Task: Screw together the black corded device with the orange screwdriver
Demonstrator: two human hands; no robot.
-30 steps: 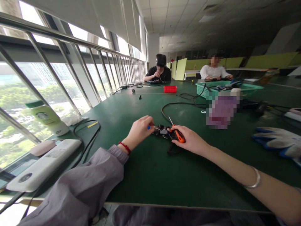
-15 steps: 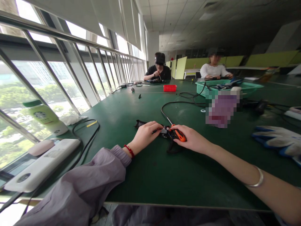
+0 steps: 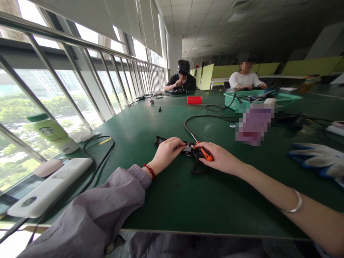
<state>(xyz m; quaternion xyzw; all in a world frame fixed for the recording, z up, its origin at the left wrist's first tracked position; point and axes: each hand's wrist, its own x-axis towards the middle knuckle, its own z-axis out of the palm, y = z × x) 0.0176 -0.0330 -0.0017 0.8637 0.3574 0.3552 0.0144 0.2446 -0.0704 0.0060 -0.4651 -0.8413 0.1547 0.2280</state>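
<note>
Since a second ago the left hand [image 3: 168, 152] has slid right, up against the small black assembly [image 3: 189, 149]. A black shell piece [image 3: 160, 140] now lies uncovered just past its knuckles.

The green table [image 3: 172, 200] runs from its near edge under the forearms far back to two other people. Along its left side, by the railed window, sit a white power strip [image 3: 48, 191], a bottle [image 3: 53, 134] and a looped black cable [image 3: 102, 154]. Bare surface lies open before both wrists and behind the hands. Work gloves [image 3: 317, 159] lie well to the right.

The assembly rests mid-table between the hands, dark, with tiny parts and wires. The left fingers pinch its left end. The right hand [image 3: 219, 159] is closed round the orange-handled screwdriver [image 3: 205, 154], whose tip is at the assembly.

Far back, a green basket [image 3: 230, 102] holds cables and dark items. The contents of a small red tray [image 3: 194, 101] cannot be seen.
</note>
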